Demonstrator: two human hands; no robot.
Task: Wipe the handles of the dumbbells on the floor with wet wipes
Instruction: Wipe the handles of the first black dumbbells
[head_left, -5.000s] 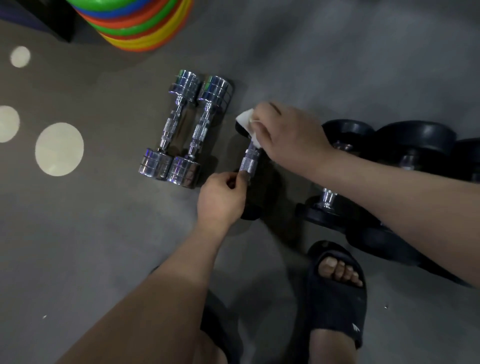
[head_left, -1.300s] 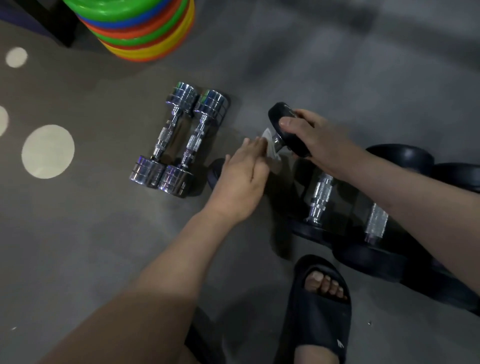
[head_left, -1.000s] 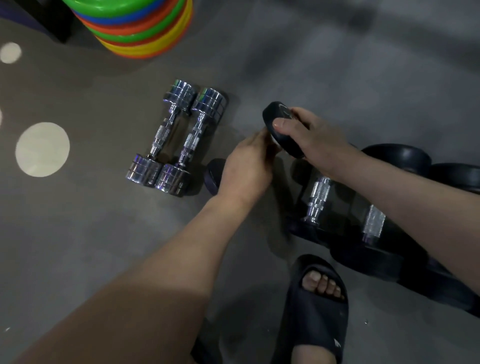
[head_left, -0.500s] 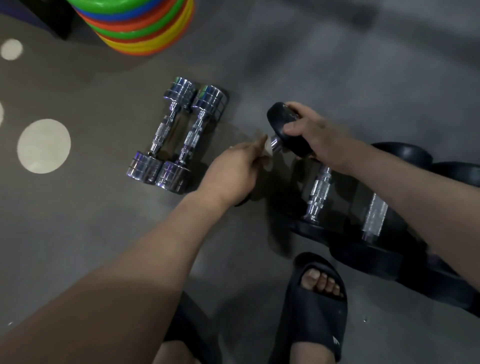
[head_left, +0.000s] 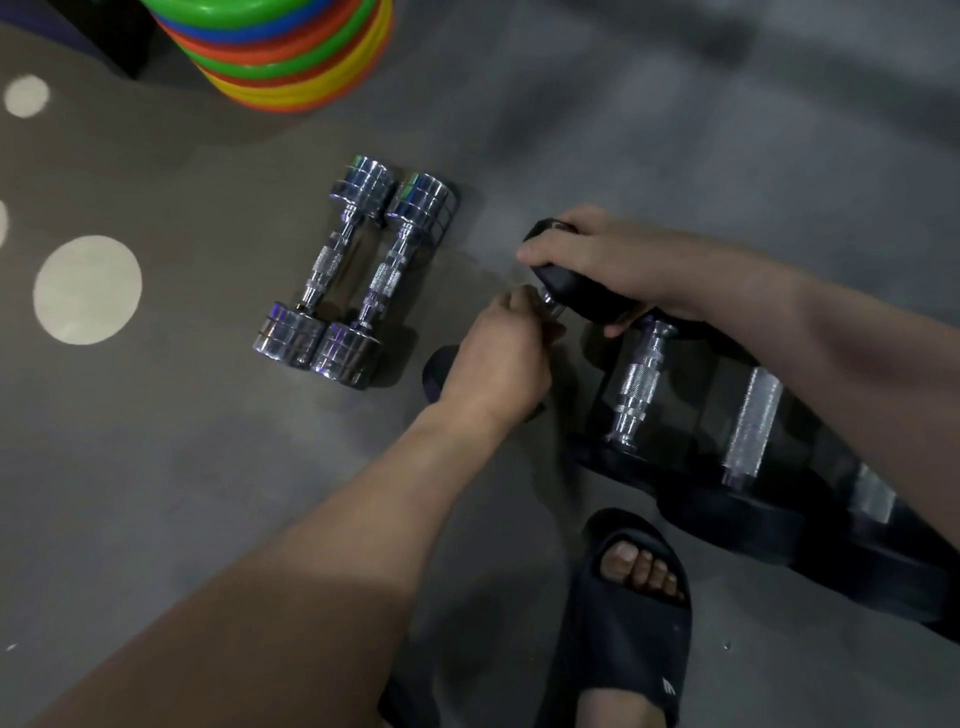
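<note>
A small black dumbbell (head_left: 576, 291) is tilted up off the grey floor. My right hand (head_left: 613, 265) grips its upper black head. My left hand (head_left: 498, 353) is curled round the chrome handle just below that head; the wet wipe is hidden inside this hand. The dumbbell's lower head (head_left: 436, 371) shows at the left of my left wrist. Two chrome dumbbells (head_left: 353, 270) lie side by side to the left. Larger black dumbbells (head_left: 639, 389) with chrome handles lie to the right under my right forearm.
A stack of coloured plastic discs (head_left: 280, 47) stands at the top left. Pale round spots (head_left: 85, 288) mark the floor on the left. My foot in a black slide sandal (head_left: 634, 613) rests at the bottom, close to the black dumbbells.
Five seconds ago my right hand wiped the handle with the white wipe while the left steadied it. Now the right holds the raised head and the left hand has closed over the handle.
</note>
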